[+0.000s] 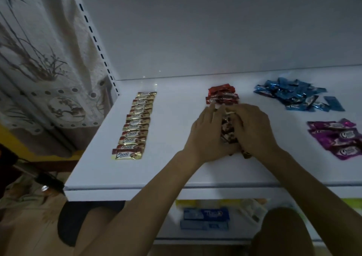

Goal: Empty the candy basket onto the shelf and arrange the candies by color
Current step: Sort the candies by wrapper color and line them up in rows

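- Both hands are wrapped around the red candies (pixel 228 133). The left hand (pixel 207 136) cups them from the left side and the right hand (pixel 252 130) from the right, with fingers curled in over the wrappers, so both are gripping the bunch between them.
- The fingertips (pixel 210 107) meet up near the far end of that bunch, pinching at a wrapper there. It's kinda blurry, so I can't tell which one exactly.
- The red ones sit about mid-shelf in a line running front to back. A few more of them lie just past the fingers toward the back wall, not held.
- Off to the left, well apart, is a tidy row of gold candies (pixel 134 126), overlapping one after another from back to front.
- To the right at the back there's a loose heap of blue candies (pixel 293 95), with one blue piece lying just beside it on its own.
- In front of the blue ones is a smaller bunch of purple candies (pixel 338 138), near the right edge of the view.
- All of this is on a white shelf (pixel 166 169).
- Below it, a lower shelf holds a blue box (pixel 205 214), which is blurred.
- A patterned curtain (pixel 39 63) hangs to the left, next to a slotted shelf post (pixel 94 38).
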`<state>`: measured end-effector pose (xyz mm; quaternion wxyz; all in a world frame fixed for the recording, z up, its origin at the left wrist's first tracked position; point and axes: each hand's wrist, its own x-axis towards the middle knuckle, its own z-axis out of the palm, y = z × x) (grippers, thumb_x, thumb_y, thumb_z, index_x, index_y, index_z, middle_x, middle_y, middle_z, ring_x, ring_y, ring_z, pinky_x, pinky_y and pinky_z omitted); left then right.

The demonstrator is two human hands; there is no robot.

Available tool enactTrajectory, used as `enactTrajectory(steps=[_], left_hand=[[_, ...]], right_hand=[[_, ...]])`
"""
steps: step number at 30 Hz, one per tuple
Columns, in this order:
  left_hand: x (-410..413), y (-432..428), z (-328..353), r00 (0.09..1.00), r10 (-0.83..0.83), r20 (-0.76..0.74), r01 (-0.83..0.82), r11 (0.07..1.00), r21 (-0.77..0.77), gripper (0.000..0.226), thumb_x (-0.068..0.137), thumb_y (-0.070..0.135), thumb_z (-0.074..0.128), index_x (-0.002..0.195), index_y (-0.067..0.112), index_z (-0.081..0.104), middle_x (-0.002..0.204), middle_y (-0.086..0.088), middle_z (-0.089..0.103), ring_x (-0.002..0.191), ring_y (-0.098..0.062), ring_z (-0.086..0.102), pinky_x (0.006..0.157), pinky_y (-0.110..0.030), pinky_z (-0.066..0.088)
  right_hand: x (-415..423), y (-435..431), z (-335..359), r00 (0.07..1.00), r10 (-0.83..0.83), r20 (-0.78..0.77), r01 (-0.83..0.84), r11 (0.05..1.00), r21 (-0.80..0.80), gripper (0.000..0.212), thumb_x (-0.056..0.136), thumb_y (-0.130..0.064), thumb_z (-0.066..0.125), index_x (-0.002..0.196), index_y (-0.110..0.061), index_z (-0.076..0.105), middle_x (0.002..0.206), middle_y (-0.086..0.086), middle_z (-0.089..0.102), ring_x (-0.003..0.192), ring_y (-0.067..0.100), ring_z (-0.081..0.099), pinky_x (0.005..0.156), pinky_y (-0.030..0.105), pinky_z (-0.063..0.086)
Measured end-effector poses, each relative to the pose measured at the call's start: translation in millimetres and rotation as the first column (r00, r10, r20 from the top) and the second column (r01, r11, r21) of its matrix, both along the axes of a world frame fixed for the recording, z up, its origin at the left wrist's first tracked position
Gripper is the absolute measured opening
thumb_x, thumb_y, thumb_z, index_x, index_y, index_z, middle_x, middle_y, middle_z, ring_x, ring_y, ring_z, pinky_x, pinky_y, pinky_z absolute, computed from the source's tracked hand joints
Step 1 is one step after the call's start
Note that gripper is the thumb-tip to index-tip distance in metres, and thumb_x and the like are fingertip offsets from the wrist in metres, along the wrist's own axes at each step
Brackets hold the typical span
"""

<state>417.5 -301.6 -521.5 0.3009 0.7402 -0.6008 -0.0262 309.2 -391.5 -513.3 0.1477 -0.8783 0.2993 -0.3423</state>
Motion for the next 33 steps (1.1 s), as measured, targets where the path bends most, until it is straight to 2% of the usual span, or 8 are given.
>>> enactTrajectory(steps=[2,5,10,15,20,23,27,33], left_hand=[[-2,-9,-1,0.998,-0.009,0.062,0.007,0.999,0.043,0.115,0.067,0.070,0.067,0.154,0.014,0.015,0.161,-0.012,0.011,0.149,-0.029,0.007,0.119,-0.052,0.014],[-5,-17,-3,0.997,-0.014,0.082,0.006,0.995,0.098,0.106,0.075,0.060,0.070,0.154,0.021,0.011,0.163,-0.005,0.003,0.150,-0.023,-0.002,0.118,-0.048,0.006],[-3,-20,-13,0.992,-0.022,0.121,0.023,1.000,-0.011,0.070,0.075,0.063,0.045,0.128,0.020,0.062,0.135,-0.008,0.056,0.125,-0.036,0.048,0.095,-0.053,0.045],[2,-26,-10,0.995,0.045,0.089,-0.040,0.998,-0.052,0.039,0.086,0.035,0.058,0.122,0.021,0.065,0.121,-0.008,0.061,0.111,-0.034,0.048,0.090,-0.039,0.044],[12,-34,-17,0.998,0.020,0.064,-0.008,0.983,-0.184,0.051,0.077,0.049,0.050,0.107,0.012,0.069,0.100,-0.008,0.066,0.095,-0.030,0.059,0.087,-0.024,0.030],[15,-37,-23,0.998,0.004,0.059,0.003,0.993,-0.117,0.061,0.071,0.055,0.058,0.117,0.015,0.063,0.109,-0.003,0.066,0.101,-0.026,0.060,0.094,-0.033,0.040],[13,-40,-16,0.997,-0.041,0.060,0.045,0.997,-0.063,0.073,0.074,0.058,0.058,0.134,0.017,0.050,0.113,-0.004,0.065,0.099,-0.026,0.061,0.088,-0.042,0.046],[9,-36,-7,0.990,-0.007,0.141,0.035,0.981,-0.193,0.044,0.084,0.043,0.047,0.106,0.011,0.068,0.088,-0.009,0.062,0.077,-0.025,0.055,0.073,-0.028,0.039]], right_hand=[[-5,2,-3,0.989,-0.017,0.146,-0.004,0.989,0.145,0.037,0.093,-0.016,0.034,0.116,-0.009,0.062,0.110,0.004,0.063,0.098,0.013,0.052,0.094,0.023,0.034],[-13,5,-3,0.964,-0.107,0.243,0.029,0.952,0.303,0.030,0.097,-0.005,0.036,0.116,-0.009,0.059,0.111,0.005,0.061,0.099,0.013,0.051,0.090,0.024,0.038],[-13,9,5,0.967,-0.119,0.226,0.038,0.941,0.335,0.029,0.094,0.001,0.038,0.108,-0.008,0.061,0.101,0.001,0.061,0.092,0.014,0.053,0.085,0.023,0.042],[-10,3,-1,0.976,-0.071,0.206,0.001,0.946,0.324,0.026,0.096,-0.004,0.039,0.108,-0.010,0.061,0.103,0.004,0.065,0.093,0.016,0.059,0.086,0.033,0.049],[-5,-15,-7,0.998,0.042,0.045,-0.049,0.987,0.152,0.024,0.096,-0.009,0.043,0.112,-0.010,0.061,0.105,0.006,0.065,0.095,0.020,0.058,0.087,0.034,0.045],[-7,-24,-7,0.996,0.042,-0.084,-0.038,0.998,0.051,0.026,0.097,-0.016,0.044,0.118,-0.012,0.059,0.108,0.008,0.065,0.100,0.024,0.057,0.089,0.034,0.041],[-8,-30,7,0.994,0.076,-0.081,-0.068,0.993,0.095,0.025,0.094,-0.019,0.052,0.118,-0.014,0.057,0.107,0.005,0.065,0.099,0.021,0.058,0.090,0.036,0.045],[-7,-33,11,0.991,0.136,0.009,-0.132,0.946,0.297,0.017,0.095,-0.019,0.052,0.111,-0.018,0.058,0.097,-0.005,0.065,0.083,0.005,0.058,0.069,0.007,0.043]])
